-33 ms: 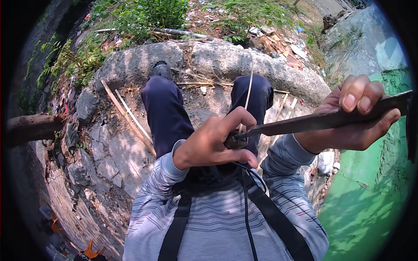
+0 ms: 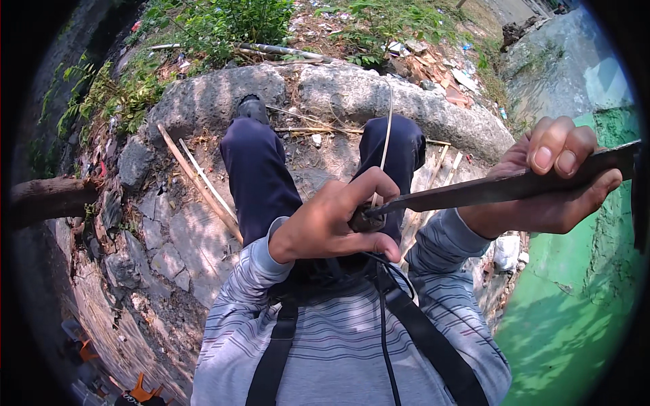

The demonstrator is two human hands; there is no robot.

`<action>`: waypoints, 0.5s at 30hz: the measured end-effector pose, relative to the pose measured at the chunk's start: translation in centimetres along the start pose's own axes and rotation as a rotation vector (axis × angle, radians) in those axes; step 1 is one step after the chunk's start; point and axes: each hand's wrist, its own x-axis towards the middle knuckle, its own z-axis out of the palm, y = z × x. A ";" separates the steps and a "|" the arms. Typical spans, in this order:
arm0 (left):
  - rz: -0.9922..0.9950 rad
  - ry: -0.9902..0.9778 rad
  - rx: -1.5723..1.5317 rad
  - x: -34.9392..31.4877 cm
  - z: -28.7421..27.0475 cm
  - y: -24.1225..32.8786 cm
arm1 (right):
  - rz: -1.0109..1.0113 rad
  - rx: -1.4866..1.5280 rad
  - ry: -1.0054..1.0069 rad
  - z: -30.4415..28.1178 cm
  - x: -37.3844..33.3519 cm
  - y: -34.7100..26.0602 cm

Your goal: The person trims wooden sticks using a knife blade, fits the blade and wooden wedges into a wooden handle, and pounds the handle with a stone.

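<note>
A long dark-bladed machete (image 2: 467, 194) lies across in front of me, its blade slanting up to the right. My left hand (image 2: 332, 220) is closed around its handle (image 2: 366, 220), with index finger and thumb on either side of the handle's end. My right hand (image 2: 558, 172) pinches the wide part of the blade toward the far right, fingers on top and thumb below. A thin pale strip (image 2: 388, 128), like split bamboo, rises from beside my left index finger and bends over at its top; its lower end is hidden by that hand.
Bamboo sticks (image 2: 196, 177) lie on the cracked stone ground left of my legs (image 2: 257, 162). A rough concrete kerb (image 2: 352, 91) curves ahead, with plants and rubble beyond. A green-painted surface (image 2: 562, 298) is at right, a log (image 2: 54, 201) at left. A black cable (image 2: 384, 338) hangs down my front.
</note>
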 end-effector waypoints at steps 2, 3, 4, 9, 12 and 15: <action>-0.024 -0.086 -0.031 0.0 -0.4 0.3 | 0.024 0.021 -0.024 -0.7 0.0 0.2; -0.027 -0.087 -0.032 0.1 -0.4 0.4 | 0.039 0.038 -0.041 -1.0 -0.1 0.3; -0.022 -0.101 -0.052 0.2 -0.5 0.5 | 0.055 0.053 -0.057 -1.3 -0.1 0.3; -0.019 -0.152 -0.128 0.7 -0.5 1.0 | 0.039 0.106 0.012 -0.4 0.2 0.9; 0.047 -0.079 -0.028 0.3 0.5 0.9 | 0.089 0.157 0.036 -0.3 0.5 1.1; 0.112 0.186 0.246 0.2 1.7 0.2 | 0.157 0.265 0.021 -0.2 0.3 1.6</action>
